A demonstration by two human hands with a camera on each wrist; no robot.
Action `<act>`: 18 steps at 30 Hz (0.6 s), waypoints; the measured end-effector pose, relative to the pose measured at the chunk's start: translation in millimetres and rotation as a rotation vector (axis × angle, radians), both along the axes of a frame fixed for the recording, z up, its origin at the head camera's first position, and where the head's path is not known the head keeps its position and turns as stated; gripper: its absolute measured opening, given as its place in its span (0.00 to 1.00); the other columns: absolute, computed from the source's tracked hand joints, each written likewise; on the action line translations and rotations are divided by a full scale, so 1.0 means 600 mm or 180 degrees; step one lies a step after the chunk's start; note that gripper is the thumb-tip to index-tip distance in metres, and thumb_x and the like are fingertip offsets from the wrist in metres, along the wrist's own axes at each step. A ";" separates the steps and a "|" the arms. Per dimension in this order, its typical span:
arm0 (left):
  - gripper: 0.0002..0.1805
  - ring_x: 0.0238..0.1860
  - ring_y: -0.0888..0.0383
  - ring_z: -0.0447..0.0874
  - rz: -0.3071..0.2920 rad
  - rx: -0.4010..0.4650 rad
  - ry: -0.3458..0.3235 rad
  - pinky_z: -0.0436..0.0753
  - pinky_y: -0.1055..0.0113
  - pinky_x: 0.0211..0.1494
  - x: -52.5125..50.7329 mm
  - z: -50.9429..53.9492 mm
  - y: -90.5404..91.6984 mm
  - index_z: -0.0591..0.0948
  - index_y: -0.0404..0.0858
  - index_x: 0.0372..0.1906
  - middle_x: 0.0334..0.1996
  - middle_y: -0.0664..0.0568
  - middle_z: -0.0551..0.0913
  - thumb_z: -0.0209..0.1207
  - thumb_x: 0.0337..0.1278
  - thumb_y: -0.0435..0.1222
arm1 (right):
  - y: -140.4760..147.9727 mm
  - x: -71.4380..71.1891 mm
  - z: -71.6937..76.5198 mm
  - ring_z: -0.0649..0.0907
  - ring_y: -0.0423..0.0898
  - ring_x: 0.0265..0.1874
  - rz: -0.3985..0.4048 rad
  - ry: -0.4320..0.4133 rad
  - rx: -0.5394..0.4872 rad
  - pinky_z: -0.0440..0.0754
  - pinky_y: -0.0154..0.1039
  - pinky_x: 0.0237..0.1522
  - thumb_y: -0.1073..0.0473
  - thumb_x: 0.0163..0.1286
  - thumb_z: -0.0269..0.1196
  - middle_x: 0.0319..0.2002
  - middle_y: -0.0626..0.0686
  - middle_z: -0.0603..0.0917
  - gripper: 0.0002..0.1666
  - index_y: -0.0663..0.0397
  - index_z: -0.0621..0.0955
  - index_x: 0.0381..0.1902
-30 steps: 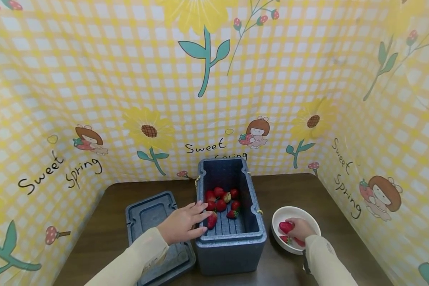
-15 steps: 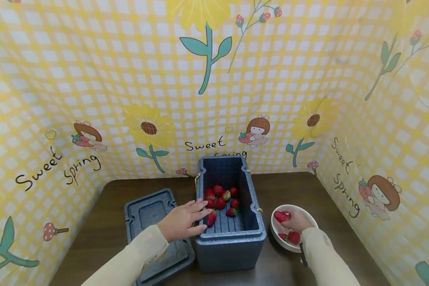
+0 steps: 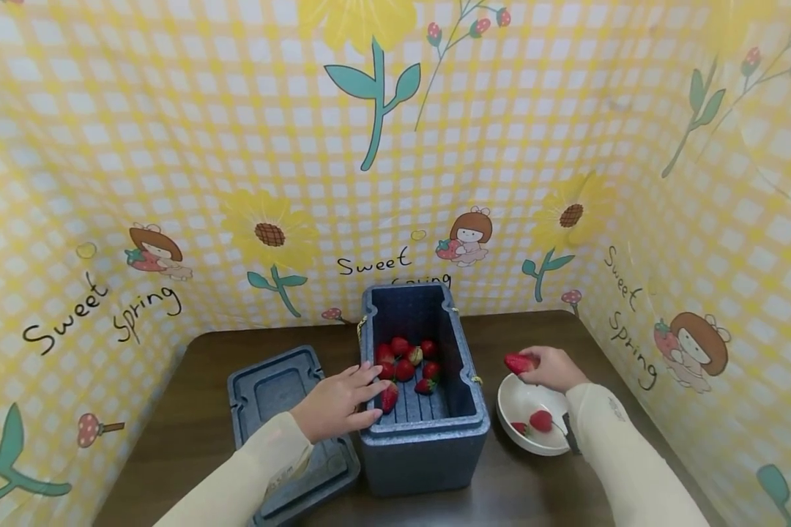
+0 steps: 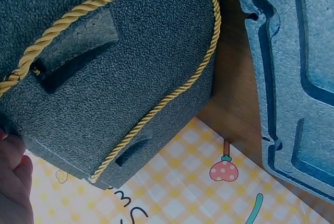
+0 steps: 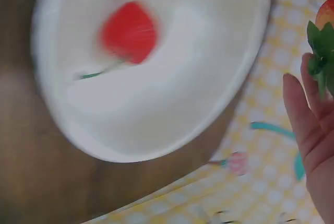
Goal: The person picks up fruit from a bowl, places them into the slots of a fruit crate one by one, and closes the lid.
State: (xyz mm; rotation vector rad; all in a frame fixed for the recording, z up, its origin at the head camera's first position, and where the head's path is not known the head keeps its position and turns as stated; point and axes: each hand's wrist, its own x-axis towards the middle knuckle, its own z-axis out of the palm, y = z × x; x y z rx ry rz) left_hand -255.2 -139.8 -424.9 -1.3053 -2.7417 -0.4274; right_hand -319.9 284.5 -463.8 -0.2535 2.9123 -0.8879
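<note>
My right hand (image 3: 552,368) holds a strawberry (image 3: 519,363) by its fingertips, just above the far rim of the white bowl (image 3: 507,420). The held fruit's green leaves show at the edge of the right wrist view. Inside the bowl lie two more strawberries, one red and whole in sight (image 3: 541,420), the other partly hidden by the near wall. My left hand (image 3: 336,402) rests over the left rim of the dark foam box (image 3: 428,461), fingers spread and fairly straight. Several strawberries (image 3: 405,369) lie on the box's ribbed floor, mostly at its far end.
Left of the box, the foam lid (image 3: 280,391) lies on the brown table (image 3: 191,432), partly under my left forearm. Yellow rope (image 4: 156,108) runs along the box's side. A checked cloth (image 3: 395,183) rises behind and at both sides of the table.
My right hand has lifted a strawberry out of the bowl and moved up and away from me. Two strawberries in the bowl have come into view. The left hand stays on the box rim.
</note>
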 end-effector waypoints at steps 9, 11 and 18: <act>0.26 0.67 0.44 0.66 0.0008 -0.0036 -0.0054 0.65 0.50 0.66 0.003 0.006 -0.003 0.75 0.36 0.63 0.65 0.40 0.71 0.53 0.65 0.46 | -0.042 -0.016 0.100 0.77 0.47 0.31 0.0277 0.0256 0.0032 0.74 0.39 0.34 0.59 0.51 0.70 0.34 0.54 0.83 0.26 0.66 0.81 0.48; 0.26 0.66 0.43 0.67 0.0007 -0.0021 0.0009 0.66 0.50 0.66 0.003 0.004 -0.002 0.76 0.35 0.62 0.64 0.39 0.71 0.53 0.65 0.46 | -0.047 -0.021 0.112 0.77 0.47 0.31 0.0265 0.0272 0.0012 0.74 0.38 0.34 0.58 0.51 0.70 0.34 0.55 0.83 0.26 0.66 0.81 0.47; 0.25 0.65 0.43 0.69 -0.0003 -0.0038 0.0191 0.66 0.51 0.66 0.002 -0.002 0.003 0.77 0.35 0.61 0.62 0.38 0.73 0.53 0.64 0.44 | -0.069 -0.046 0.134 0.77 0.47 0.25 0.0252 0.0116 -0.0165 0.77 0.37 0.27 0.59 0.53 0.68 0.34 0.58 0.82 0.27 0.68 0.79 0.50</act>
